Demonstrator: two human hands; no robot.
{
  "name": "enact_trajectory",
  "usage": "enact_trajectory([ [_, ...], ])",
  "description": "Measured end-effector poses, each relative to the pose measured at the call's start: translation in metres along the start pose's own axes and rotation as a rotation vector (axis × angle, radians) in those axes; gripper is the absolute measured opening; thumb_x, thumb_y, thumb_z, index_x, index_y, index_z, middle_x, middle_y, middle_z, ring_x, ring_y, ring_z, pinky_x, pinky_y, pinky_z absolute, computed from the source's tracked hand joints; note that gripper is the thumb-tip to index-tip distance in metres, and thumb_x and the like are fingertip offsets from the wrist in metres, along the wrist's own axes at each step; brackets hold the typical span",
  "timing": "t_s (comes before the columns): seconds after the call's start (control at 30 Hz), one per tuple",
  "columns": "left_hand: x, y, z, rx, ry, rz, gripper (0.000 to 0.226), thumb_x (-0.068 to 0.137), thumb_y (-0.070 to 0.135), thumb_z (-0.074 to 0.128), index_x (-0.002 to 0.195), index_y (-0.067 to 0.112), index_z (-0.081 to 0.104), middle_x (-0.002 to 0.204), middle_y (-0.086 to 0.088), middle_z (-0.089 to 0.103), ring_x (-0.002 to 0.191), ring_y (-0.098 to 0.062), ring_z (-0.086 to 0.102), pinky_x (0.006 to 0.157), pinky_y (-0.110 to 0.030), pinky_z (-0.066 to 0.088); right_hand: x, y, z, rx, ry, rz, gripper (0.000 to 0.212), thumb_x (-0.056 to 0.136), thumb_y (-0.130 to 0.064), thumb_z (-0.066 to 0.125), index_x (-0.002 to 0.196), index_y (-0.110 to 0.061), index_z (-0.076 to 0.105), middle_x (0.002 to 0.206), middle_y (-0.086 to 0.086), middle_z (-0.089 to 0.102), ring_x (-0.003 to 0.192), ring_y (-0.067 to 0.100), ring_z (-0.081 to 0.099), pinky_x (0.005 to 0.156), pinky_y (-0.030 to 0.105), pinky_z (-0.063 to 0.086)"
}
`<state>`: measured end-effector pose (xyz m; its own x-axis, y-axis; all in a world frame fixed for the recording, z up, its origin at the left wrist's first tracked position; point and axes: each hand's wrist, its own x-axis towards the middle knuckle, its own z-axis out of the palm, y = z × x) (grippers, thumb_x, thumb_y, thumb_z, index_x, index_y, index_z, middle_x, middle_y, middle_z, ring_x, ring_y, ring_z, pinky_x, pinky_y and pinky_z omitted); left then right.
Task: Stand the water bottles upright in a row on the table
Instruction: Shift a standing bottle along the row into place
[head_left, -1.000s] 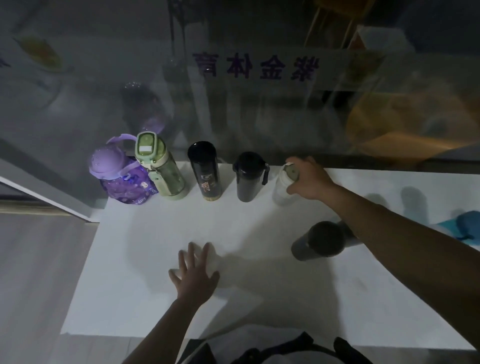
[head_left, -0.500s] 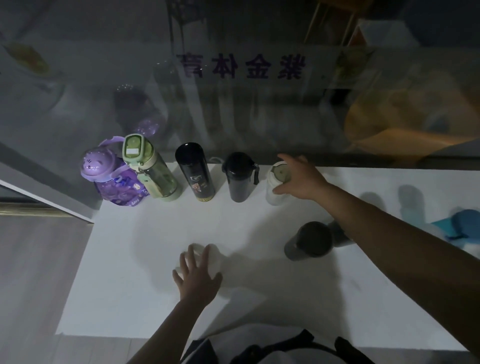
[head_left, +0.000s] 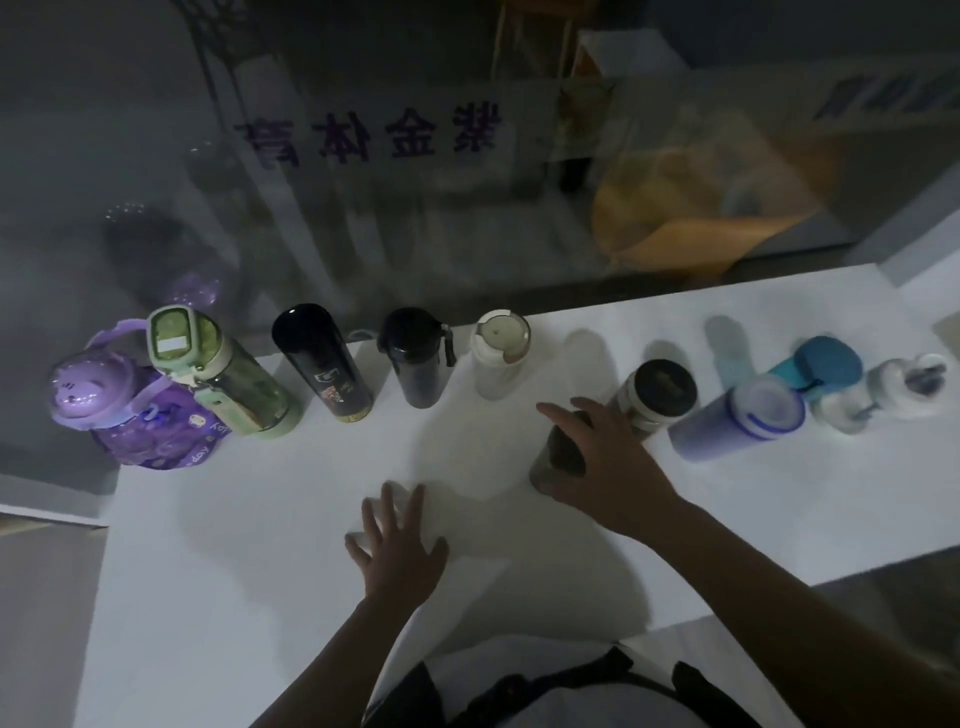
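Five bottles stand upright in a row along the table's (head_left: 260, 519) far edge: a purple jug (head_left: 130, 415), a green bottle (head_left: 223, 374), a tall black bottle (head_left: 322, 358), a black flask with a strap (head_left: 415, 358) and a whitish bottle (head_left: 498, 353). My right hand (head_left: 608, 462) lies over a dark grey bottle (head_left: 558, 457) on its side, fingers curled around it. My left hand (head_left: 400, 545) rests flat on the table with its fingers spread. To the right lie a dark-lidded clear bottle (head_left: 660, 395), a lavender bottle (head_left: 737, 421), a teal bottle (head_left: 826, 364) and a white bottle (head_left: 883, 395).
A glass wall (head_left: 467, 208) with printed characters rises right behind the row. The table's near edge runs just in front of my body. A bare gap of tabletop lies between the whitish bottle and the dark-lidded one.
My right hand let go of the whitish bottle, now standing in the row, and moved down and right onto the dark grey bottle. The view swung right, showing more bottles.
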<state>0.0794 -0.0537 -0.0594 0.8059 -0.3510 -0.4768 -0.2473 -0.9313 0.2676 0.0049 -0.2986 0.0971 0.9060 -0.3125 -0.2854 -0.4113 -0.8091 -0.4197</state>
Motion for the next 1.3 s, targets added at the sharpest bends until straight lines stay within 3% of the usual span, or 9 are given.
enact_trajectory([
  [0.17,-0.002,0.002,0.0,0.022,-0.017,0.017,0.079,0.092,0.057,0.043,0.153,0.039,-0.004,0.162,-0.002,-0.018,0.148,-0.032,-0.018,0.116,-0.062,0.004,0.005,0.0,-0.002,-0.074,-0.002,-0.011,0.06,0.084,-0.032,0.065,0.139,-0.028,0.042,0.145,0.008,0.033,0.13,0.034,0.033,0.103,0.047,0.04],
  [0.33,-0.002,0.0,0.0,0.037,-0.036,0.015,0.079,0.091,0.057,0.043,0.152,0.04,-0.005,0.163,-0.002,-0.018,0.149,-0.032,-0.017,0.115,-0.062,0.006,0.026,-0.002,-0.043,-0.061,-0.029,-0.028,0.054,0.077,-0.029,0.071,0.128,-0.028,0.053,0.123,0.006,0.052,0.109,0.028,0.051,0.093,0.041,0.047],
  [0.43,-0.005,-0.001,-0.002,0.054,-0.04,0.022,0.079,0.091,0.056,0.043,0.152,0.041,-0.004,0.163,-0.001,-0.016,0.149,-0.031,-0.013,0.115,-0.062,0.009,0.042,-0.003,-0.08,-0.058,-0.02,-0.021,0.054,0.076,-0.027,0.076,0.125,-0.028,0.054,0.116,0.0,0.051,0.102,0.019,0.05,0.082,0.031,0.045],
  [0.53,-0.008,0.0,-0.002,0.046,-0.053,0.015,0.078,0.092,0.054,0.044,0.152,0.042,-0.004,0.162,0.001,-0.017,0.149,-0.03,-0.014,0.115,-0.063,0.009,0.063,0.002,-0.107,-0.049,0.037,-0.05,0.052,0.073,-0.029,0.079,0.12,-0.025,0.058,0.113,0.002,0.056,0.098,0.02,0.056,0.079,0.032,0.049],
  [0.67,-0.014,0.006,0.004,0.017,-0.046,-0.039,0.078,0.091,0.054,0.045,0.15,0.047,-0.006,0.163,0.003,-0.016,0.15,-0.028,-0.013,0.114,-0.064,0.011,0.093,0.018,-0.118,-0.084,0.079,-0.073,0.054,0.072,-0.026,0.081,0.121,-0.019,0.059,0.119,0.007,0.063,0.105,0.027,0.06,0.087,0.041,0.051],
  [1.07,-0.044,0.04,0.033,-0.058,-0.025,-0.2,0.079,0.092,0.056,0.044,0.15,0.047,-0.008,0.162,0.004,-0.019,0.15,-0.028,-0.013,0.114,-0.064,0.012,0.148,0.055,-0.086,-0.147,0.024,-0.156,0.06,0.077,-0.028,0.076,0.131,-0.026,0.049,0.132,0.007,0.047,0.122,0.032,0.044,0.099,0.045,0.045],
  [1.3,-0.057,0.06,0.046,-0.109,-0.029,-0.281,0.081,0.091,0.053,0.047,0.15,0.046,-0.009,0.162,0.004,-0.02,0.15,-0.028,-0.015,0.114,-0.064,0.012,0.159,0.06,-0.081,-0.158,0.028,-0.232,0.059,0.078,-0.029,0.075,0.131,-0.027,0.05,0.133,0.006,0.048,0.121,0.032,0.046,0.094,0.045,0.048],
])
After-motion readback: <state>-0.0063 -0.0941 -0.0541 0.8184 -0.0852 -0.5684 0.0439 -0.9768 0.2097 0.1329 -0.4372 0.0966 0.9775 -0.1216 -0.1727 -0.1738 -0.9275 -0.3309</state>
